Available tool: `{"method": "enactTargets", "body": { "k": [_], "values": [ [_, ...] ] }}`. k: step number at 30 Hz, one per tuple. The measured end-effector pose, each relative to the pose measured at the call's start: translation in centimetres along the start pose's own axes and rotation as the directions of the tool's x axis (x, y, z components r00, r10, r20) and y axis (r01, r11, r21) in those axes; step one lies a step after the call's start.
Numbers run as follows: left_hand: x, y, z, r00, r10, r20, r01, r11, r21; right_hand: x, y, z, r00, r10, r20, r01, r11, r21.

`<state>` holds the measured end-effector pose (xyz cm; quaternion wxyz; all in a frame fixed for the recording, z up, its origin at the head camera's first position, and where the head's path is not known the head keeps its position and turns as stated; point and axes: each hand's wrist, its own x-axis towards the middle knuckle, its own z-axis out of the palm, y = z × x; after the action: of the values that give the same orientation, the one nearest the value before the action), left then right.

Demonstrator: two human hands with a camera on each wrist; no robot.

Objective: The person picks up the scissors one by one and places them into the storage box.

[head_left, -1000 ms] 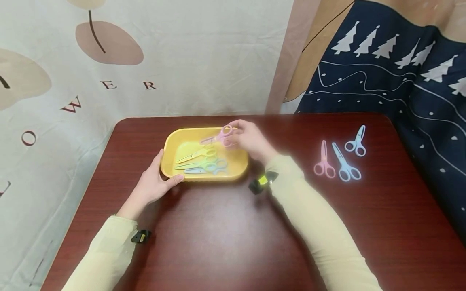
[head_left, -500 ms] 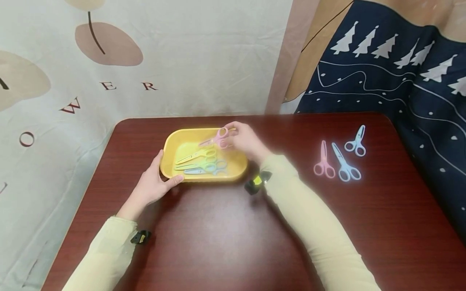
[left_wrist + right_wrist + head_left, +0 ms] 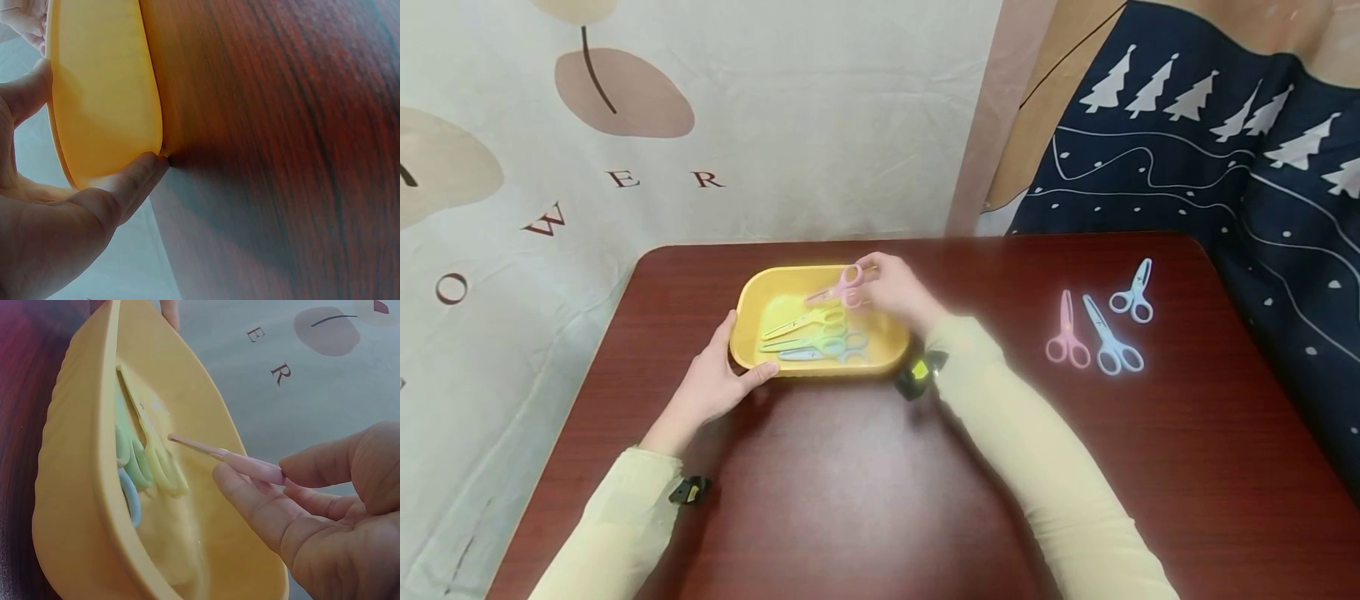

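Observation:
In the head view my left hand (image 3: 718, 379) holds the left end of a yellow plastic basket (image 3: 883, 354), its thumb at the near rim. My right hand (image 3: 897, 287) pinches pink scissors (image 3: 253, 467) by the handles, over the basket's right half. Their blades point left and hang above the basket floor in the right wrist view. Yellow scissors (image 3: 829, 316), green scissors (image 3: 805, 340) and blue scissors (image 3: 801, 354) lie inside, side by side. In the left wrist view the left fingers (image 3: 134, 181) press the basket's end wall.
Three more scissors lie on the dark wooden table (image 3: 865, 483) to the right: pink scissors (image 3: 1067, 333), larger blue scissors (image 3: 1108, 340) and smaller blue scissors (image 3: 1137, 293). A pale printed cloth (image 3: 820, 125) and a navy cloth (image 3: 1180, 167) hang behind the table.
My right hand has moved a little to the left with the pink scissors, closer over the yellow pair. The left hand stays in place on the basket.

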<state>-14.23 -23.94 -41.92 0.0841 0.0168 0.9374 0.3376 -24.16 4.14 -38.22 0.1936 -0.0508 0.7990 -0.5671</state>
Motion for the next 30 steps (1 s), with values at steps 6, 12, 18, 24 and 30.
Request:
{"method": "enactTargets", "body": {
  "k": [6,12,18,24,30],
  "values": [
    [0.0,-0.1,0.0,1.0,0.003,0.0,-0.003,1.0,0.002,0.2,-0.1,0.4,1.0,-0.008,0.007,0.008,1.0,-0.005],
    [0.1,-0.3,0.1,1.0,0.007,-0.001,-0.007,1.0,0.005,0.6,-0.1,0.5,1.0,-0.01,0.003,0.01,1.0,-0.016],
    [0.1,-0.3,0.0,1.0,0.004,0.002,-0.004,1.0,0.001,0.9,-0.2,0.7,1.0,-0.007,-0.001,0.007,0.999,-0.033],
    [0.1,-0.5,0.0,1.0,0.002,0.005,-0.002,1.0,0.005,1.0,-0.1,1.0,1.0,0.006,0.022,-0.006,1.0,-0.012],
    [0.0,-0.4,0.0,1.0,0.007,0.0,-0.007,1.0,0.001,0.8,-0.2,1.1,0.999,0.02,0.042,-0.017,0.999,-0.05]
  ]
}}
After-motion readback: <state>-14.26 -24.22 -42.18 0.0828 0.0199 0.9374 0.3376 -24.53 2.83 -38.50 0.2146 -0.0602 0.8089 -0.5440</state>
